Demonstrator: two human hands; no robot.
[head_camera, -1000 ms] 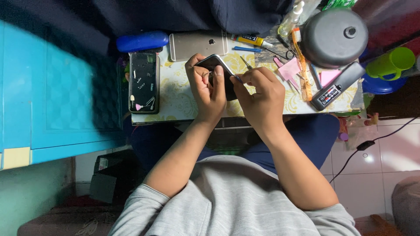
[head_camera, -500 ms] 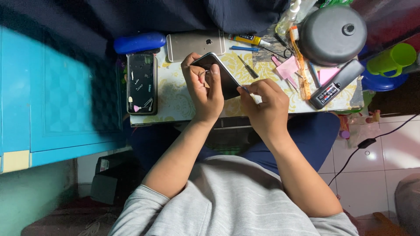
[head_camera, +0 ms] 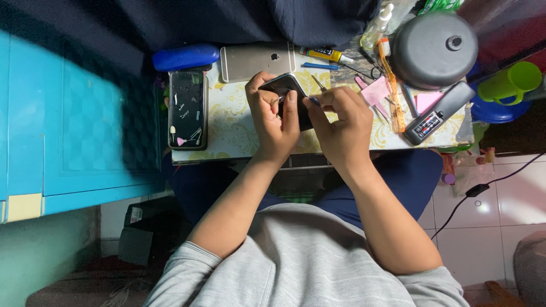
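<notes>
My left hand (head_camera: 273,116) grips a dark phone (head_camera: 284,86), tilted up off the small patterned table (head_camera: 227,131). My right hand (head_camera: 340,122) pinches a thin blue-tipped tool (head_camera: 314,100) against the phone's right edge. A second dark phone (head_camera: 188,109) with small parts lying on it rests flat at the table's left. A silver phone (head_camera: 256,60) lies face down at the far edge, just beyond my left hand.
A grey round lid (head_camera: 435,48), green cup (head_camera: 509,82), black remote-like device (head_camera: 438,112), pink cards (head_camera: 375,91), glue tube (head_camera: 327,54) and orange-handled brush (head_camera: 391,91) crowd the right side. A blue case (head_camera: 185,57) lies far left. A turquoise cabinet (head_camera: 85,119) stands left.
My right hand has shifted slightly left and closed in on the phone's edge with the tool. My left hand has turned the phone a little more upright.
</notes>
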